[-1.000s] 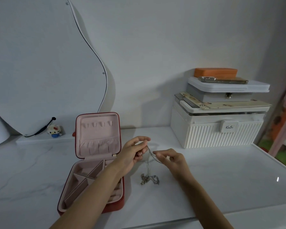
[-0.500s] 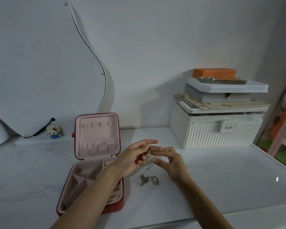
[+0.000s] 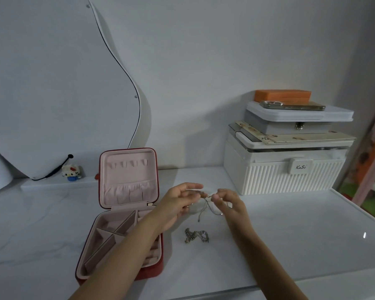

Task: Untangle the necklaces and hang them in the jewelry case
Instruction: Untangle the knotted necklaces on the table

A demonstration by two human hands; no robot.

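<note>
A white marble-look table (image 3: 290,245) fills the lower half of the view. At ten o'clock a large curved mirror (image 3: 52,87) leans against the wall, with a small toy figure (image 3: 71,173) at its foot. At two o'clock stands a white ribbed storage box (image 3: 284,176) bearing a stack: a grey case (image 3: 294,120), a phone (image 3: 292,105) and an orange box (image 3: 283,95) on top.

At eight o'clock from centre the red jewelry case (image 3: 126,215) lies open, its pink-lined lid upright and its divided tray facing up, partly crossed by the left forearm.

Near centre, toward six o'clock, the two hands meet above the table. The left hand (image 3: 178,204) pinches a thin necklace chain (image 3: 206,204) between thumb and fingers, its other fingers loosely extended. The right hand (image 3: 230,202) pinches the same chain just beside it, fingers curled. Loose ends of the chain hang down between the hands, clear of the table.

Below them, at six o'clock, a tangled clump of necklaces (image 3: 196,235) rests on the table, just right of the case and apart from both hands.
</note>
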